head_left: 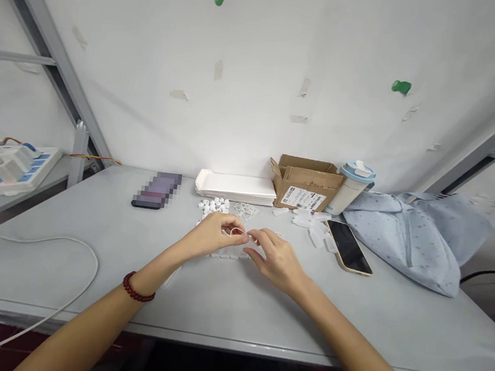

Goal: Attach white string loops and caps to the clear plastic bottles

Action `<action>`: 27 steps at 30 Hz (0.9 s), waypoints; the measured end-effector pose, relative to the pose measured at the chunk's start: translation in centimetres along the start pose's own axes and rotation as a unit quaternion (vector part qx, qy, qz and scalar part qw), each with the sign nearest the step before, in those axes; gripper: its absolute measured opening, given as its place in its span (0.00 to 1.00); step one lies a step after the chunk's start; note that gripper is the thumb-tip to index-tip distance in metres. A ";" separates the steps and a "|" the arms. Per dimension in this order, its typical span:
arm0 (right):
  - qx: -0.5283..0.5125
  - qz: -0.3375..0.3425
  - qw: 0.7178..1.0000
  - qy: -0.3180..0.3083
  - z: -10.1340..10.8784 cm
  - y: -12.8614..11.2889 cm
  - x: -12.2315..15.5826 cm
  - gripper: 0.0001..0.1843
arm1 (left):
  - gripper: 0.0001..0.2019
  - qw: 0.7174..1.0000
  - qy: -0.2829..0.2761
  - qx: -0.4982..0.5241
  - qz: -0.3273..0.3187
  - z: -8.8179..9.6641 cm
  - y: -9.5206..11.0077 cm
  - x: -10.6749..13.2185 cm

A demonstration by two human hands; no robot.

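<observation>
My left hand [217,233], a dark red beaded bracelet [139,287] on its wrist, pinches a thin white cord loop [236,229] between thumb and fingers. Close against it, my right hand [277,260] has its fingers bent at the cord's end. Something small and pale shows between those fingertips, too small to name. Just behind the hands lie a cluster of small white round caps [215,205] and a heap of thin white loops [246,211]. Small translucent pieces [226,256] lie in a row under the hands, partly hidden.
At the back stand a white paper stack [238,188], an open cardboard box [307,186] and a blue-lidded cup [349,188]. Clear plastic pieces [317,236], a phone [350,248] and a pale blue bag [402,239] lie right. Leftward are another phone [157,191] and a white cable [66,240].
</observation>
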State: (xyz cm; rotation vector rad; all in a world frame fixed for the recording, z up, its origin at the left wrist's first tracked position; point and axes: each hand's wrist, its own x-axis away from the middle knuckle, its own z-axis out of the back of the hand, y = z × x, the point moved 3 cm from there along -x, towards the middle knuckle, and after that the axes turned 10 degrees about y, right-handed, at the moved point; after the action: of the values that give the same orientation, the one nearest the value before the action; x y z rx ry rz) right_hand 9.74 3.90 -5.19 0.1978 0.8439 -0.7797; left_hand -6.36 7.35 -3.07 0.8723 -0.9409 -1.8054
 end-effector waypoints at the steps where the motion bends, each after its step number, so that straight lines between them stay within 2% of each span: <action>1: -0.006 -0.005 1.000 -0.001 0.0 0.0 0.0 0.09 | 0.12 1.000 -0.001 0.001 0.001 0.0 0.0 0.0; 7: -0.027 -0.029 0.999 -0.008 0.3 -0.3 -0.2 0.10 | 0.11 1.000 0.018 -0.013 0.007 0.2 0.4 0.0; 14: -0.028 -0.010 1.000 0.010 0.1 -0.5 -0.1 0.12 | 0.15 0.998 0.013 0.010 0.065 -0.1 -0.1 0.0; 16: -0.060 -0.027 0.998 0.013 0.2 -0.5 -0.2 0.12 | 0.15 0.997 0.007 0.032 0.071 -0.2 -0.1 0.0; 18: -0.118 -0.078 0.990 0.014 0.3 -0.5 -0.3 0.12 | 0.14 0.997 0.000 0.053 0.063 0.0 0.3 0.1; 20: -0.202 -0.171 0.964 0.007 0.4 -0.3 -0.5 0.12 | 0.12 0.997 -0.004 0.060 0.042 0.2 0.9 0.2; 21: -0.251 -0.227 0.941 0.004 0.5 -0.1 -0.6 0.13 | 0.11 0.998 0.000 0.055 0.027 0.4 1.2 0.3; 23: -0.352 -0.327 0.877 -0.003 0.5 0.1 -0.7 0.15 | 0.08 0.999 0.026 0.027 -0.025 0.8 1.8 0.6; 25: -0.436 -0.385 0.814 -0.006 0.5 0.2 -0.8 0.17 | 0.07 0.992 0.064 -0.016 -0.108 1.0 2.3 1.0; 27: -0.484 -0.409 0.774 -0.009 0.6 0.2 -0.9 0.16 | 0.09 0.974 0.084 -0.071 -0.197 0.9 2.6 1.6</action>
State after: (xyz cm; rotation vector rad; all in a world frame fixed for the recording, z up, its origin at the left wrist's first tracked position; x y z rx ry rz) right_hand 9.89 4.27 -4.15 -1.1824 1.2262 -1.0290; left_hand -6.72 5.32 -0.68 1.1615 -0.5486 -2.0621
